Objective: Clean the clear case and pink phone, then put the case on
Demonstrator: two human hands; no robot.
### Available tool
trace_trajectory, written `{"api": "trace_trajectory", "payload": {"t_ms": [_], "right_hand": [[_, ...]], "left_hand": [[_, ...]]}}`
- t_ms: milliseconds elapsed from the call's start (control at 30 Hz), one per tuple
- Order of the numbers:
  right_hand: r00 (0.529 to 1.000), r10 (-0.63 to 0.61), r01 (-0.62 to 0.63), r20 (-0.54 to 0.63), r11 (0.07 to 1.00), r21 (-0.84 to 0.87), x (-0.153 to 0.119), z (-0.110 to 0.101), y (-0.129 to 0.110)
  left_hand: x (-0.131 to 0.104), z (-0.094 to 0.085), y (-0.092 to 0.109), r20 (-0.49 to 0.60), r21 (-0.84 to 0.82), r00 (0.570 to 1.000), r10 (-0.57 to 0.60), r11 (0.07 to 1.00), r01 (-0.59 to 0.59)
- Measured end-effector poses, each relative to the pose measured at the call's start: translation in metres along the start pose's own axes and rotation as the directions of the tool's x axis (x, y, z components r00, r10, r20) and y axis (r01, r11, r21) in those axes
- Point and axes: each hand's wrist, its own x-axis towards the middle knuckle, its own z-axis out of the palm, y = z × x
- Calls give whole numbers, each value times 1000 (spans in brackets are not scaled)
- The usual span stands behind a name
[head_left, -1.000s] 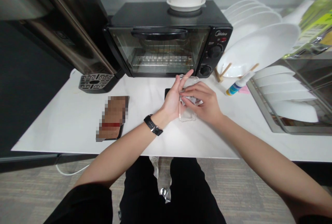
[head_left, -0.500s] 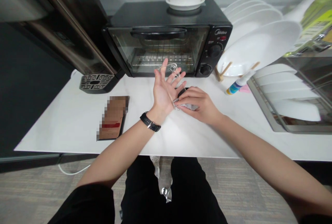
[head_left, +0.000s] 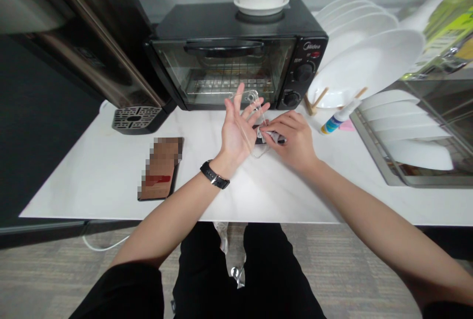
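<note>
Head view: two hands (head_left: 296,142) hold one clear case (head_left: 253,103), one wipe (head_left: 274,136).

Kitchen counter (head_left: 88,171): toaster oven (head_left: 236,67), racked white plates (head_left: 365,67), bowls (head_left: 410,122).

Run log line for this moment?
left hand: spread behind clear plastic phone case | right hand: pinching crumpled whitish wipe | aside: black-edged rectangular phone on white countertop

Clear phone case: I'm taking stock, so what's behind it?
Through the clear case, part of the left hand shows, plus a bit of a black object. The right hand and pale wad cover some of it, so I can't tell what that object is.
</note>
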Motion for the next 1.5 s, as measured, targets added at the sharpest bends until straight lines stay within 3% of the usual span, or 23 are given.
{"api": "trace_trajectory", "payload": {"t_ms": [167,333,667,833,1067,1233,1500], "right_hand": [[995,77,-78,-67,997,-9,1,-2,4],[979,133,-141,-152,989,-45,3,-5,10],[952,229,-196,-203,966,168,3,-5,-7],[969,204,-169,-139,959,229,3,-3,-9],[1000,24,-24,5,947,321,1,2,-11],[992,-97,58,79,917,395,1,2,-11],[971,-173,84,162,890,448,1,-1,-12]], "left_hand": [[-4,0,-17,60,62,984,-170,984,166],[-10,2,-33,106,70,925,-366,930,360],[-7,-4,-43,111,73,880,-462,887,457],[-7,-3,-38,144,6,902,-406,912,410],[-6,-2,-19,120,-1,960,-251,967,253],[-1,-6,-9,55,-3,986,-160,987,160],[3,-8,0,-11,-19,1000,9,1000,-9]]}}
